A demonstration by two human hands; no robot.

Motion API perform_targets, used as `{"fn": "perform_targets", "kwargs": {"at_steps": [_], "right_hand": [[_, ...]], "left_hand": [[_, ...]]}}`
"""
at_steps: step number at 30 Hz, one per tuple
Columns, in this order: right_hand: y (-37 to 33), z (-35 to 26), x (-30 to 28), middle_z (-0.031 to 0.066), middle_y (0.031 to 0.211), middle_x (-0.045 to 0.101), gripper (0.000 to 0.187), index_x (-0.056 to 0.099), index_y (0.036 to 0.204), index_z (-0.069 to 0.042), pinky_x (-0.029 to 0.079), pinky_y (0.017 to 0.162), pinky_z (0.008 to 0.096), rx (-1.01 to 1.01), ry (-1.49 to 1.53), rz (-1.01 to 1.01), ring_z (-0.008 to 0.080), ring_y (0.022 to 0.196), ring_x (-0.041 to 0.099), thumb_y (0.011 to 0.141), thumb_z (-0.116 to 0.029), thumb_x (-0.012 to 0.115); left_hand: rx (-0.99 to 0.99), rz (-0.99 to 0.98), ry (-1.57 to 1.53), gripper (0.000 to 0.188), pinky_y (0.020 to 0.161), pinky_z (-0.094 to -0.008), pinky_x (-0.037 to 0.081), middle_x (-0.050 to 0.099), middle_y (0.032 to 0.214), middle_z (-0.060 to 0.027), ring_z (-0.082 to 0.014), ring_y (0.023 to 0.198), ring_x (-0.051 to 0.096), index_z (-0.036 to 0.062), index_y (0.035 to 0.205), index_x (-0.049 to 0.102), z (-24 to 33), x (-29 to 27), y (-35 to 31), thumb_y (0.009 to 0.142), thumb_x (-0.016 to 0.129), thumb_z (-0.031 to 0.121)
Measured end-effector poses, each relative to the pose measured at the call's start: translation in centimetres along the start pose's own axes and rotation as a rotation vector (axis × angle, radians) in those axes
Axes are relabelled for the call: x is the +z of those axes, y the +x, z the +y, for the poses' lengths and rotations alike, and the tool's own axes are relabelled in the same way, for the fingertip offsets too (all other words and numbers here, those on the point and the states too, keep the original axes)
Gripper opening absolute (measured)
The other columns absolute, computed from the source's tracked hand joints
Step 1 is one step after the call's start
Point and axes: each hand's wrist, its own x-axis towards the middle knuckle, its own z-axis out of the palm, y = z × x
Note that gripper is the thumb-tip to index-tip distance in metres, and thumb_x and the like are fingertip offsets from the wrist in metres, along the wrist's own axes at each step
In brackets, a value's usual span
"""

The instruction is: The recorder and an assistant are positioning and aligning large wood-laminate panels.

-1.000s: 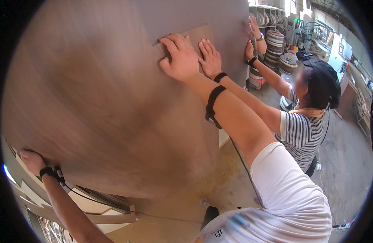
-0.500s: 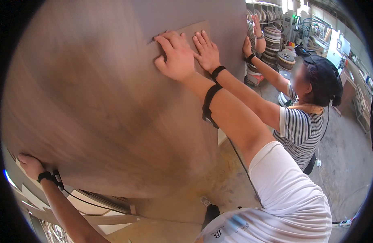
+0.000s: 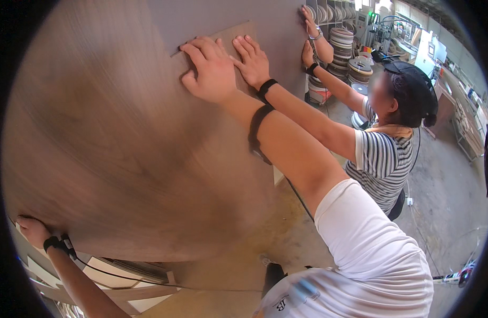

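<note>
A large brown wood-grain panel (image 3: 122,159) fills the left and middle of the view. My left hand (image 3: 33,231) is closed around its lower left edge, with the fingers partly hidden behind it. Higher up, a thin flat brown piece (image 3: 238,33) lies against the panel face. My right hand (image 3: 209,71) lies on the piece's left part, fingers apart and slightly bent, thumb out to the side. Close to its right, a co-worker's hand (image 3: 253,62) presses on the same piece. The co-worker's other hand (image 3: 308,54) touches the panel's far right edge.
The co-worker in a striped shirt (image 3: 381,153) stands close on my right. Another person's hand (image 3: 311,24) is at the panel's far edge. Stacked rolls of edging (image 3: 340,50) stand behind. Boards (image 3: 469,127) lean at the far right. A cable (image 3: 132,278) trails from my left wrist.
The view has shifted, so the panel, my hands and the co-worker appear farther left. The hand at the far edge now reaches the panel. Both my hands keep their places on it.
</note>
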Motion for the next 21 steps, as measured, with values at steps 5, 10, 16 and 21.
{"fn": "perform_targets", "kwargs": {"at_steps": [5, 10, 16, 21], "right_hand": [[0.0, 0.4, 0.0, 0.0114, 0.132, 0.067, 0.052, 0.071, 0.127, -0.009, 0.043, 0.121, 0.0680, -0.011, 0.001, 0.016, 0.0361, 0.135, 0.061, 0.076, -0.018, 0.067], [0.2, 0.1, -0.2, 0.0117, 0.132, 0.067, 0.052, 0.071, 0.127, -0.009, 0.043, 0.121, 0.0684, 0.007, 0.004, -0.010, 0.0366, 0.136, 0.061, 0.076, -0.018, 0.067], [0.2, 0.0, -0.6, 0.0128, 0.135, 0.067, 0.055, 0.071, 0.130, -0.010, 0.044, 0.120, 0.0683, 0.009, -0.003, -0.013, 0.0373, 0.136, 0.060, 0.076, -0.017, 0.067], [0.1, 0.5, -0.9, 0.0133, 0.136, 0.067, 0.055, 0.071, 0.131, -0.010, 0.043, 0.121, 0.0679, 0.011, -0.015, -0.026, 0.0375, 0.137, 0.060, 0.077, -0.017, 0.067]], "left_hand": [[0.028, 0.007, 0.024, 0.084, 0.120, -0.0542, 0.045, 0.064, 0.155, -0.0220, -0.0490, 0.141, 0.059, 0.0076, 0.153, 0.066, 0.3, 0.0, -0.5, 0.109, 0.030, 0.070], [0.016, 0.013, 0.033, 0.084, 0.121, -0.0541, 0.045, 0.065, 0.155, -0.0208, -0.0482, 0.141, 0.059, 0.0093, 0.154, 0.066, 1.1, -0.9, -0.9, 0.109, 0.028, 0.070], [0.053, 0.017, 0.034, 0.083, 0.121, -0.0531, 0.045, 0.065, 0.155, -0.0204, -0.0472, 0.141, 0.060, 0.0089, 0.155, 0.064, 0.8, -0.7, -0.8, 0.110, 0.028, 0.069], [0.058, 0.039, 0.011, 0.083, 0.121, -0.0533, 0.045, 0.065, 0.155, -0.0209, -0.0476, 0.141, 0.060, 0.0085, 0.154, 0.065, 1.0, -0.3, -1.1, 0.110, 0.027, 0.069]]}}
